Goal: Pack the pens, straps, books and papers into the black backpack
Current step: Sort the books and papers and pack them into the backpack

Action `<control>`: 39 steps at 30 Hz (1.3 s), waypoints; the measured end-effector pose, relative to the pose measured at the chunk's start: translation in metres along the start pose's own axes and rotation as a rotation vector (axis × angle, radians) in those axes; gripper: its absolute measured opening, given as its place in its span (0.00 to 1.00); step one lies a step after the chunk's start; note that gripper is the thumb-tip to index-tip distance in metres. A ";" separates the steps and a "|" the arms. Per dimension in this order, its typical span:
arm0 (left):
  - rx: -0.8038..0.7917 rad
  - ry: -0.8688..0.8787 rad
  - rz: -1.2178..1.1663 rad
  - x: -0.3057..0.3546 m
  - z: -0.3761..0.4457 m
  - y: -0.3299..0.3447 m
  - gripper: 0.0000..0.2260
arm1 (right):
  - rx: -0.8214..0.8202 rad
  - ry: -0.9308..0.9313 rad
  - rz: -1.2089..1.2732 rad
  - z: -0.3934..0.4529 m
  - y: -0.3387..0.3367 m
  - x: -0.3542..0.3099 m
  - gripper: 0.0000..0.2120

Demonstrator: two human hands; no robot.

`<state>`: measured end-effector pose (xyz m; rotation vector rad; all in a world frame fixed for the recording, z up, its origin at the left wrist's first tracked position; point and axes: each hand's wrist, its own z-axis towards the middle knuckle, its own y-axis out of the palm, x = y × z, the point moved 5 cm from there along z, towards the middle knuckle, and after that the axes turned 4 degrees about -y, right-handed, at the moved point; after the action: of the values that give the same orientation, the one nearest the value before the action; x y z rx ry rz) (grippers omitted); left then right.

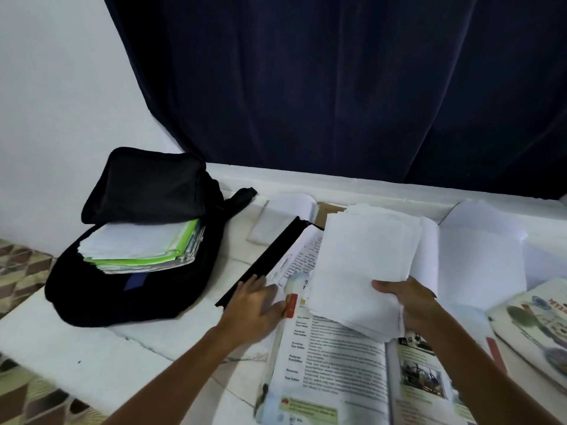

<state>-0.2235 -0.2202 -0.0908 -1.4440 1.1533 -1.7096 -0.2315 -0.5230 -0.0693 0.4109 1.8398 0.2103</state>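
Black backpack (pixel 129 289): lies flat toward the desk's (pixel 76 357) left edge, flap (pixel 144 185) thrown back against the white wall (pixel 55 87), main compartment open. Inside it, a stack of white sheets and green-edged folders (pixel 144 250), top sheet uppermost. One strap (pixel 241 196) trails out to the right along the rear edge.

Sheaf of white papers (pixel 365 265): my right hand (pixel 411 305) grasps its near right corner, thumb on top, fingers curled beneath. The sheaf is lifted over the middle of the desk, above the open books.

My left hand (pixel 256 305): fingers straight and spread, holding nothing, resting flat on a printed page just beside the black-spined binder (pixel 264 259); slightly blurred, so I cannot tell how firmly it presses.

Black-spined binder: lies open, spine running diagonally from the rear centre toward the near left.

Open textbook (pixel 337 369): near edge, centre, printed text on the left page, photographs on the right.

Closed book with illustrated cover (pixel 534 326): right edge of the desk.

Loose white sheets (pixel 484 228): rear right corner.

Dark blue curtain (pixel 337 81): hangs behind the rear edge.

Patterned covering (pixel 21 271): shows past the left edge.
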 end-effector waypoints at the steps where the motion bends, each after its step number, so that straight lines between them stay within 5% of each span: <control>1: 0.015 0.036 0.010 0.009 0.004 0.005 0.20 | 0.008 -0.009 0.030 0.000 -0.002 -0.001 0.14; 4: 0.019 0.064 0.023 0.024 0.015 0.011 0.22 | 0.054 -0.044 0.036 -0.001 -0.009 0.000 0.38; 11: 0.053 0.037 -0.044 -0.002 0.027 -0.008 0.21 | 0.100 -0.139 0.080 -0.004 -0.009 0.004 0.34; 14: 0.066 0.033 -0.160 -0.028 0.031 -0.018 0.18 | 0.082 -0.159 0.057 -0.007 0.003 0.003 0.40; 18: 0.078 0.075 -0.108 -0.057 0.052 -0.026 0.14 | 0.030 -0.130 0.058 -0.009 0.024 0.007 0.27; 22: 0.129 0.138 0.073 -0.057 0.054 -0.028 0.09 | -0.019 -0.138 0.031 -0.003 0.047 0.015 0.46; 27: 0.200 0.052 0.085 -0.064 0.077 -0.045 0.15 | -0.096 -0.074 0.032 -0.004 0.082 0.017 0.23; 35: 0.112 -0.116 -0.129 -0.083 0.096 -0.047 0.14 | -0.085 0.057 -0.068 0.007 0.090 0.028 0.24; 39: 0.093 -0.154 -0.247 -0.093 0.097 -0.044 0.21 | -0.081 0.067 -0.077 0.007 0.081 0.028 0.28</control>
<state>-0.1050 -0.1422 -0.0901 -1.6828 0.8315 -1.7534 -0.2179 -0.4382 -0.0684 0.2792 1.9017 0.2482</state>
